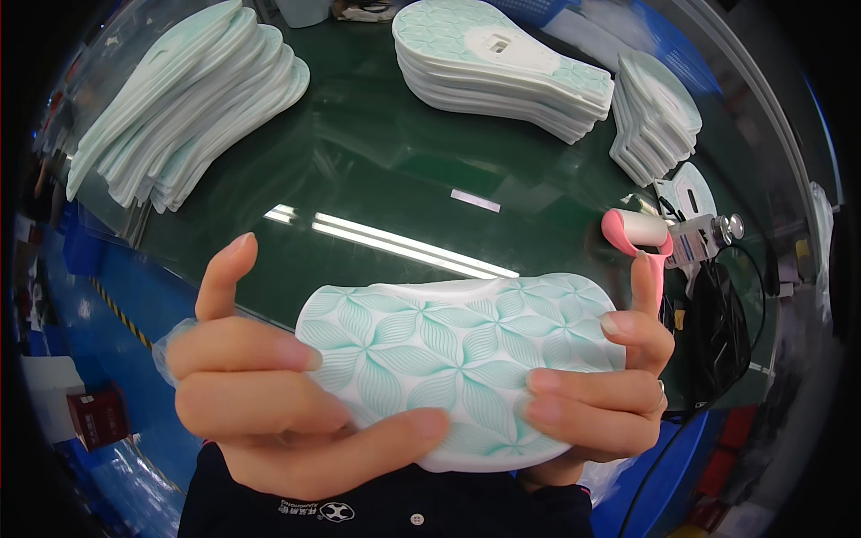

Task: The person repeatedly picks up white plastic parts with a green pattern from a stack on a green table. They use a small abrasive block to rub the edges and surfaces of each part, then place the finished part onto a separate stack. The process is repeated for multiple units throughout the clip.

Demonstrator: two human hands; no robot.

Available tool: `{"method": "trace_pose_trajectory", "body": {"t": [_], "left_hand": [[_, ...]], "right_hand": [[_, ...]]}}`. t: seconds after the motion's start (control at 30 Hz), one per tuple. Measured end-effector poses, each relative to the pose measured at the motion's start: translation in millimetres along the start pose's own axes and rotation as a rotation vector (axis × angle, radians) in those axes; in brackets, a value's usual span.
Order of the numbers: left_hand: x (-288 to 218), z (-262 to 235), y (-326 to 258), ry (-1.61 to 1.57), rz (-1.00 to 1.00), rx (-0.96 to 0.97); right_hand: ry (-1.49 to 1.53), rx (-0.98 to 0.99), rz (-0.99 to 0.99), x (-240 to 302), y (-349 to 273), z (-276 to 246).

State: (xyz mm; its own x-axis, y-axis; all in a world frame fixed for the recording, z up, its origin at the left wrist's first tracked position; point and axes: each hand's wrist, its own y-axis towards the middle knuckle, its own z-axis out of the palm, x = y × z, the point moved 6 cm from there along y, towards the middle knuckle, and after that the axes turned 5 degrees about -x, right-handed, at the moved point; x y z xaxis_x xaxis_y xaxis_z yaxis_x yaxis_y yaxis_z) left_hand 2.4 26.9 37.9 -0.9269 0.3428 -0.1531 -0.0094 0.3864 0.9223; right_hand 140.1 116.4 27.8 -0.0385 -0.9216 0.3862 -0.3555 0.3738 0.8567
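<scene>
Close in front of me is a white, rounded plastic panel [466, 368] with a green leaf-line pattern facing up. My left hand [260, 394] grips its left side, with the index finger raised and the other fingers bent over the patterned face. At the panel's right side my right hand [619, 386] is closed on it, fingertips resting on the face and one finger pointing up. The panel's underside is hidden. Beyond its right end lies a pink-handled lint roller [641, 231] with a white roll.
Stacked panels stand at the far left [197, 108], far middle [502, 67] and far right [659, 117] of the dark green table [377, 170]. Right of the roller are a bottle with a metal cap [695, 242] and a black bag [722, 332] with a cable.
</scene>
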Motion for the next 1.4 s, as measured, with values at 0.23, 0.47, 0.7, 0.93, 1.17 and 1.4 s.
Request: {"method": "trace_pose_trajectory", "body": {"t": [0.23, 0.47, 0.7, 0.93, 1.17, 1.4], "left_hand": [[-0.8, -1.3, -0.3, -0.047, 0.027, 0.004], [-2.8, -1.9, -2.2, -0.062, 0.033, 0.027], [-1.3, 10.7, 2.5, -0.381, -0.162, 0.142], [13.6, 24.4, -5.0, -0.331, -0.262, 0.210], [14.8, 25.8, -5.3, -0.281, -0.232, 0.225], [8.9, 20.6, -0.9, -0.331, -0.163, 0.309]], "right_hand": [[-0.013, -0.023, 0.002, 0.5, -2.8, -0.4], [-0.001, -0.058, -0.023, -1.3, -5.7, -0.2], [0.019, 0.058, 0.033, -1.9, -2.2, 0.6], [-0.026, -0.046, 0.569, -77.9, -37.1, -33.9], [-0.462, 0.223, 0.910, -125.4, -101.1, -42.2], [-0.362, 0.225, 0.939, -122.3, -100.5, -39.3]]}}
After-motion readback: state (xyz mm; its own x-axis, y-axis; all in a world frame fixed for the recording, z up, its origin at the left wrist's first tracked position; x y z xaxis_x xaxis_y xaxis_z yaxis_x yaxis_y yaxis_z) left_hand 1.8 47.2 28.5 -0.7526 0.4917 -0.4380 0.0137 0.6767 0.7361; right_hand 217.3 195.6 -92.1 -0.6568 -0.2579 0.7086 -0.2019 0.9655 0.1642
